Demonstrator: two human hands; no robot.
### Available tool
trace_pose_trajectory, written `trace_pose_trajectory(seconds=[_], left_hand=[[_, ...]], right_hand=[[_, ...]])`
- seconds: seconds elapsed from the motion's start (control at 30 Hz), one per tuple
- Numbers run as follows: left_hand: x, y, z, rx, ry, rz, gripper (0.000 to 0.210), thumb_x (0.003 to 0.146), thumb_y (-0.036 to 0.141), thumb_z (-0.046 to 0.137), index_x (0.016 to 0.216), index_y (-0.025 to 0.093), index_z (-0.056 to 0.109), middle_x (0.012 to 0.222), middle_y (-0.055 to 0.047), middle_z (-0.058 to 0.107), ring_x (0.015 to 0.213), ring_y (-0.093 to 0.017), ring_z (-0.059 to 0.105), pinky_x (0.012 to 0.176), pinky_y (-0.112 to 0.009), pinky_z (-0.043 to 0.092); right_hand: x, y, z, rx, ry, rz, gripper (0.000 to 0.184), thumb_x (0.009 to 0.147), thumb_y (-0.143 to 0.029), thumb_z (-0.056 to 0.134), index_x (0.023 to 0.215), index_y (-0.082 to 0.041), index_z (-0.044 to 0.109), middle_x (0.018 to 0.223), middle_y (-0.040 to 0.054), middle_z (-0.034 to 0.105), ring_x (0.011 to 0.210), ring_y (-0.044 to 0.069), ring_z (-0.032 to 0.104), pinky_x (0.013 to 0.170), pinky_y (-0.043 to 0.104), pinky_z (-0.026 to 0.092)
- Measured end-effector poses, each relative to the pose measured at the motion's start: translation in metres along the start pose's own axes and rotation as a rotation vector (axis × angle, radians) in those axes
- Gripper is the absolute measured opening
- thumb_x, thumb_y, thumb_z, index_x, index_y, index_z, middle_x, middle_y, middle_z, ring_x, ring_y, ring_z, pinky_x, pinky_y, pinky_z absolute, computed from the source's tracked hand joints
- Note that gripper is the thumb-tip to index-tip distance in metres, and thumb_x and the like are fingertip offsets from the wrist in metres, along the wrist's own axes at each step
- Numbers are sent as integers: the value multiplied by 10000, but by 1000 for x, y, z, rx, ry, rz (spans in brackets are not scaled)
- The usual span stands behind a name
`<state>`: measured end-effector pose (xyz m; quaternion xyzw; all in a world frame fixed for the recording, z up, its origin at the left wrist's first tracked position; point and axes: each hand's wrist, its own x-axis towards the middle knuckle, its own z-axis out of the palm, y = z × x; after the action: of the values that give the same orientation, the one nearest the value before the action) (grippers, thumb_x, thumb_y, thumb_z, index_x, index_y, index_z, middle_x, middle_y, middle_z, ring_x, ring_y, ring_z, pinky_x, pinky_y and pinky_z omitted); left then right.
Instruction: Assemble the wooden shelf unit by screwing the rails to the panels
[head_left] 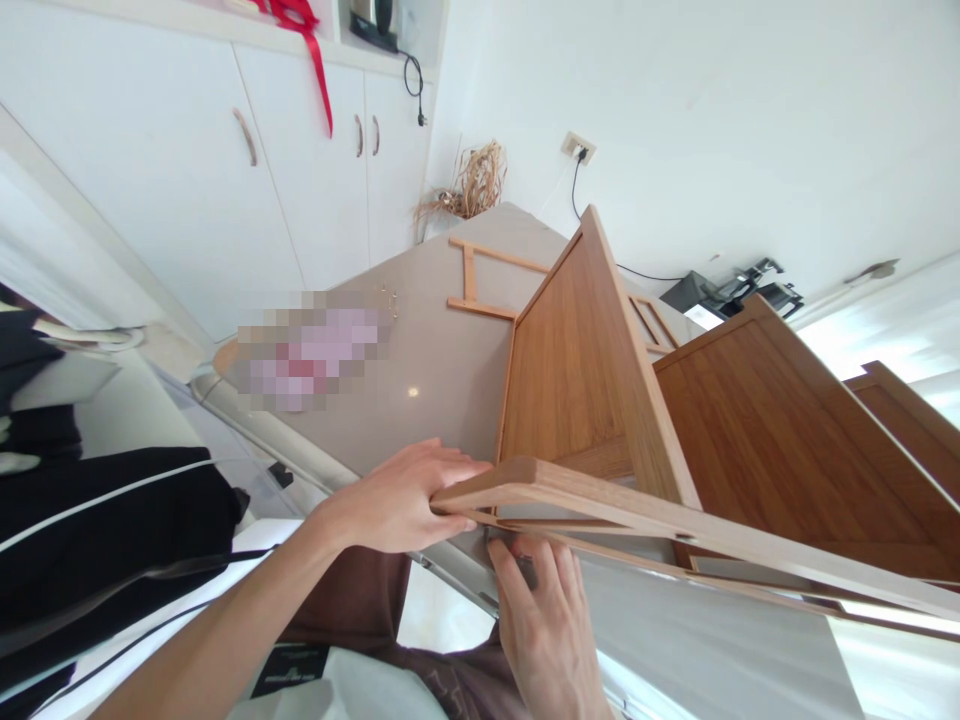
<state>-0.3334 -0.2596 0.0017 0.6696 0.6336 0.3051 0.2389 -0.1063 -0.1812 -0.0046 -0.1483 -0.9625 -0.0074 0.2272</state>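
Observation:
A long, light wooden frame piece (615, 505) runs along the near side of the table, attached to or resting against a tall wooden panel (570, 370). My left hand (412, 492) grips the rounded left end of the frame piece, fingers on top and thumb below. Just under the frame, my right hand (547, 610) has its fingers curled at the lower edge. Whatever lies between those fingertips is too hidden to make out. Behind the first panel, a second wooden panel (772, 430) stands upright to the right.
The grey table (420, 350) bears a blurred pinkish patch (322, 345), small metal pieces (388, 300) and a flat wooden frame (469, 275). A third panel (907, 420) is at far right. White cabinets (165, 140) line the back left; dark cloth (120, 560) lies left.

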Motion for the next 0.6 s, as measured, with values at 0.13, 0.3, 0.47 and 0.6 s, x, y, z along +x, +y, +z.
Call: trace_pose_trajectory(seconds=[0.13, 0.3, 0.47, 0.6], left_hand=[[0, 0, 0, -11, 6, -11, 419, 961, 396, 584, 1372, 359, 512, 1297, 29, 680, 1143, -200, 630, 1096, -358, 320], [-1, -1, 1, -9, 11, -36, 444, 957, 422, 583, 1389, 350, 509, 1248, 12, 695, 1165, -222, 618, 1031, -354, 390], [-2, -3, 3, -2, 11, -39, 456, 952, 420, 586, 1396, 356, 502, 1230, 17, 699, 1158, -219, 620, 1032, -354, 395], [-2, -3, 2, 4, 6, -46, 466, 953, 436, 581, 1405, 361, 497, 1214, 16, 705, 1145, -225, 622, 1039, -366, 396]], right_hand=[[1, -1, 0, -28, 20, -22, 297, 938, -30, 428, 1101, -159, 641, 985, 93, 554, 875, 218, 494, 756, 352, 409], [1, -1, 0, -31, 32, -24, 280, 950, -46, 434, 1104, -141, 646, 990, 101, 554, 871, 222, 492, 754, 357, 400], [0, -1, 1, -42, 46, -21, 294, 971, -57, 406, 1115, -143, 648, 988, 101, 562, 862, 224, 489, 755, 361, 399], [-3, -4, 1, -34, 63, -42, 277, 982, -68, 413, 1135, -113, 639, 1023, 118, 574, 894, 231, 501, 781, 371, 404]])
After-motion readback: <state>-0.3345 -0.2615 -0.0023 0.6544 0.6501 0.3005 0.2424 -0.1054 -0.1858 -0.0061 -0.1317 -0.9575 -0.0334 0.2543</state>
